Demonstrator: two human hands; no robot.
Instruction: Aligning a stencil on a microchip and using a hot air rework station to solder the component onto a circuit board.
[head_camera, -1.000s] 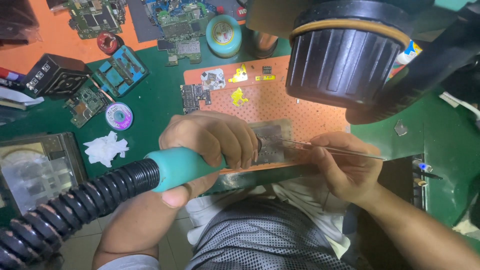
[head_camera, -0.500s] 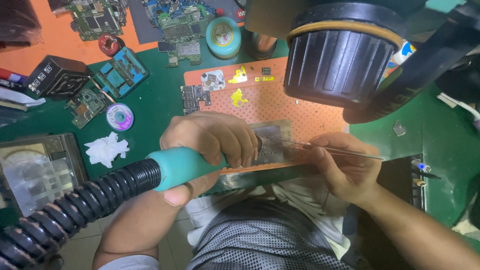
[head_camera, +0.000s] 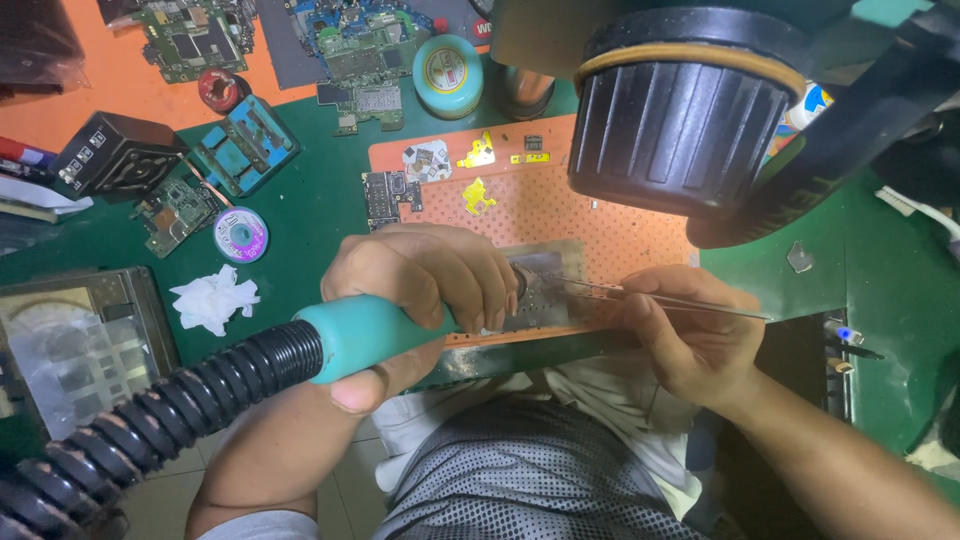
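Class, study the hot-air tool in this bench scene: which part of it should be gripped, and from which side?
Grip the hot-air tool by its teal handle, coming from the left, as the left hand does. The ribbed black hose trails off its rear end, and the working end points at the metal plate.

Round teal tin (head_camera: 448, 75) with yellow label, top centre, small purple-labelled spool (head_camera: 241, 235) left

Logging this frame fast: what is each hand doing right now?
Left hand: closed around the teal handle of the hot-air tool.
Right hand: closed, pinching thin metal tweezers over the metal plate.
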